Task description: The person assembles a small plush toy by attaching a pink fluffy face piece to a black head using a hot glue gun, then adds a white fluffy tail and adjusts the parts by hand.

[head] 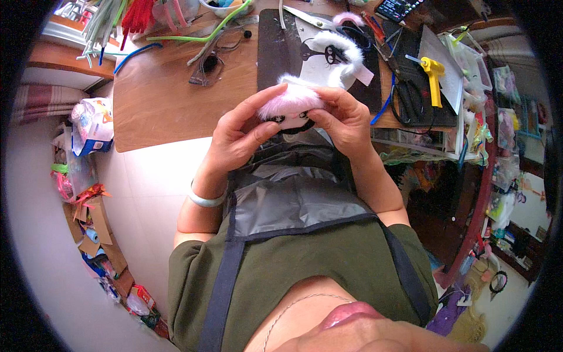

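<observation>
Both hands hold a small doll's head (292,119) with pink and white fluffy hair and dark eyes, just off the near edge of the wooden table. My left hand (246,127) grips it at the left side, thumb near one eye. My right hand (343,116) grips the opposite side, its thumb beside the other eye. Beyond the head, a strip of white fluffy material (352,53) curves over a dark mat (277,53) with a pale printed figure. A small pale pink piece (364,75) lies at the strip's end.
A yellow glue gun (433,77), black-handled scissors (409,99) and red-handled pliers (374,33) lie at the right. Open scissors (308,18) rest on the mat. Clear plastic bags (209,64) and green pipe cleaners (220,28) lie on the wooden table (167,101). A phone (398,9) is at the back.
</observation>
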{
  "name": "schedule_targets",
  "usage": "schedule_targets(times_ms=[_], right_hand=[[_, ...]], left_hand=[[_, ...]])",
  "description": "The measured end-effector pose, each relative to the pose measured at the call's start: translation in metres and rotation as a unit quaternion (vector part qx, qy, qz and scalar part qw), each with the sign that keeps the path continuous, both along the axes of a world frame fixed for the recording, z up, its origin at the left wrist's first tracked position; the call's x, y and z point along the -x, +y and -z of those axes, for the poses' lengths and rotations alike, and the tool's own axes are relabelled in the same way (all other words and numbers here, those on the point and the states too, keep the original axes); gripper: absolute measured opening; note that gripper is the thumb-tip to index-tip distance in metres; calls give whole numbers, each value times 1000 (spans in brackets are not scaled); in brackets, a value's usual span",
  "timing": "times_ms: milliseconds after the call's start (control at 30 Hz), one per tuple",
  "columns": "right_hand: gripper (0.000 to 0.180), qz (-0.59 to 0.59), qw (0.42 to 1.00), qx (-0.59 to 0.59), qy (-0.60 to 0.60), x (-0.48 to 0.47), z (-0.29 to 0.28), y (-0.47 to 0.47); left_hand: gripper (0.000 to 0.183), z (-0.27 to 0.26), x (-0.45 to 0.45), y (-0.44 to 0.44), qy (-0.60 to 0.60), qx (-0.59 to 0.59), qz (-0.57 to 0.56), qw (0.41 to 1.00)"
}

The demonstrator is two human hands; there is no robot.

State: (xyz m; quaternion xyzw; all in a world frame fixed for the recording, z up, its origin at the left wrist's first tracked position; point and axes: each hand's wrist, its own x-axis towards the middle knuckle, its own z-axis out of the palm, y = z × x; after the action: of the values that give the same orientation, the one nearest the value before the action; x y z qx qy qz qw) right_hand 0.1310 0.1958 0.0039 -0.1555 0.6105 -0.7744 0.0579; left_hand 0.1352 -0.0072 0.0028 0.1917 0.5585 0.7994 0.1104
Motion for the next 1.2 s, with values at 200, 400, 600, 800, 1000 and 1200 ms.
schedule_targets(times_ms=[200,400,600,800,1000,1200], right_hand=[[22,87,936,-275,202,63,-19,41],[27,198,738,-566,311,153,-26,58],[16,140,643,-665,354,205,18,90],[12,201,866,-416,190,165,-21,51],[10,106,887,-350,283,88,-42,-14],[17,60,852,-361,374,65,-54,-42]], left_hand=[[44,7,3,-10,27,19,-55,998],[35,11,12,-22,139,98,-92,981],[39,13,6,-32,166,120,-113,972],[51,17,3,-28,79,29,-143,986],[39,8,14,-28,208,176,-136,952],[32,10,10,-25,242,172,-124,947]])
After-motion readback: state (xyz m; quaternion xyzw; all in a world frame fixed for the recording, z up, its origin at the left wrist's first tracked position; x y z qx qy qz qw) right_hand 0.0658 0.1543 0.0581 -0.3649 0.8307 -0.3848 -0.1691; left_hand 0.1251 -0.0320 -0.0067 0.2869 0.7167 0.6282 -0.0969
